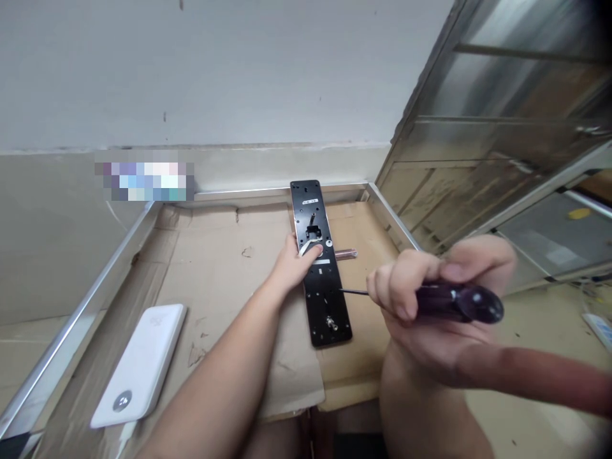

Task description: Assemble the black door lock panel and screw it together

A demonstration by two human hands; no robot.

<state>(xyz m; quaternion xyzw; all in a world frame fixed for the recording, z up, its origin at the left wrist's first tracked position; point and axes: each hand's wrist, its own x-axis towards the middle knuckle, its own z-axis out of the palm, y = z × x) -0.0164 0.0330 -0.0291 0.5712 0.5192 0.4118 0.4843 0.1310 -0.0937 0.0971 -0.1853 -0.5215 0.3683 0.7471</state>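
My left hand (295, 262) lies flat on a black metal door-lock plate (321, 305), its fingers over a white strip near the plate's middle cutout. The plate rests lengthwise on cardboard, with a small threaded post (331, 323) near its lower end. My right hand (425, 296) grips a dark purple-handled screwdriver (459, 303), whose thin shaft reaches left to the plate's right edge. Behind the plate lies a small reddish tool (345, 254), possibly a second screwdriver. A white power bank (138, 364) lies on the cardboard to the left.
Torn brown cardboard (229, 306) covers the bench, which has a metal edge strip (86, 306) along its left and back sides. A glass-and-metal cabinet door (497, 127) stands open at the right. A white tube (600, 331) lies at the far right.
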